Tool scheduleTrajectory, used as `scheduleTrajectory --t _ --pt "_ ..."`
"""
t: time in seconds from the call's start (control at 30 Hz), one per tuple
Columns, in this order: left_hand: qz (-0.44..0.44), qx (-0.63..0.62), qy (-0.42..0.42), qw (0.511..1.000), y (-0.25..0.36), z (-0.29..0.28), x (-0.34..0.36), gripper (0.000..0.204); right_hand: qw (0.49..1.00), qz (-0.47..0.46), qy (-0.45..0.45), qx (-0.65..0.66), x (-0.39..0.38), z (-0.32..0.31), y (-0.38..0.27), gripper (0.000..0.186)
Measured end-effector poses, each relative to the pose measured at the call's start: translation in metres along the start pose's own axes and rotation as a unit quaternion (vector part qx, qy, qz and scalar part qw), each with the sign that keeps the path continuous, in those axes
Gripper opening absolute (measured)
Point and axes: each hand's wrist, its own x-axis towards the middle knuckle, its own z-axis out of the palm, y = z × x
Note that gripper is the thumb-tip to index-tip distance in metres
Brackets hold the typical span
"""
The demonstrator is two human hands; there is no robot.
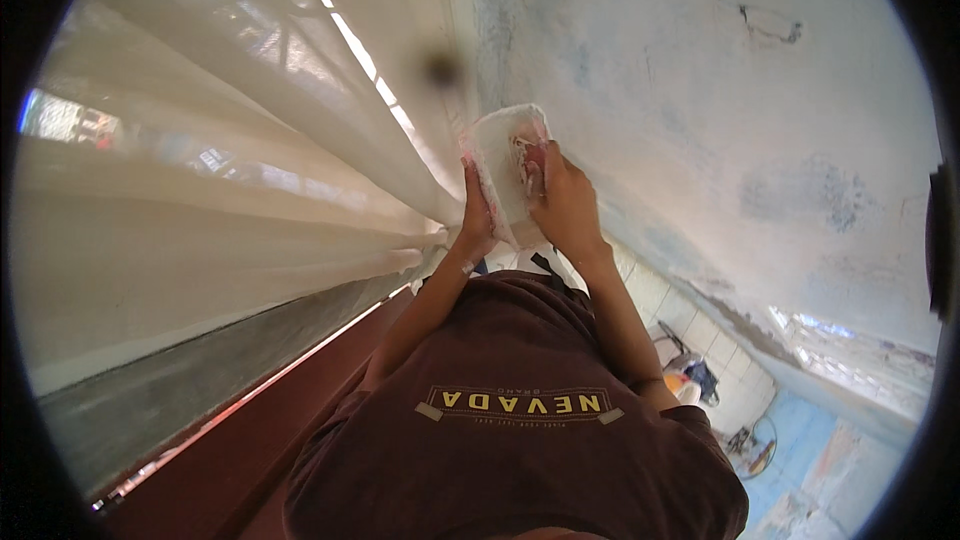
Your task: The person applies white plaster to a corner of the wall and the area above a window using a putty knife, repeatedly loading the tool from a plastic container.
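Observation:
Both of my hands are raised in front of my chest and hold a white cloth (503, 155) with pink edges and a reddish patch. My left hand (477, 222) grips its left edge, fingers closed along the pink border. My right hand (563, 202) clasps the cloth's right side, with the thumb pressed on the reddish patch. The cloth is just in front of the corner where a white curtain (220, 170) meets a pale wall (700, 90). My brown shirt (520, 420) fills the lower middle of the view.
The sheer curtain hangs in folds across the left, with bright window light behind it. The wall on the right is stained blue-grey and cracked (765, 25). A dark red surface (260, 430) runs along the lower left. Pale tiles (690, 325) and small household items (700, 375) lie at the lower right.

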Motion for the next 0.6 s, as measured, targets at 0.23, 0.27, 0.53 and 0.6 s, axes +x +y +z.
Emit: scheduleTrajectory --t 0.23,0.27,0.53,0.6 --pt "-0.076 -0.139 0.005 0.987 -0.031 -0.014 -0.034 0.087 0.999 0.039 -0.016 0.011 -0.036 -0.015 -0.004 0.027" --pt "-0.08 -0.111 0.01 0.99 -0.035 -0.015 -0.039 0.087 0.999 0.031 0.03 -0.005 -0.037 -0.018 -0.001 0.026" --pt "-0.08 -0.04 -0.017 0.996 -0.057 -0.009 -0.039 0.087 0.994 0.055 -0.057 -0.081 -0.068 0.017 0.015 0.03" --pt "-0.089 -0.084 -0.025 0.992 -0.057 -0.01 -0.037 0.087 0.996 0.055 -0.062 -0.037 -0.063 0.005 0.019 0.027"
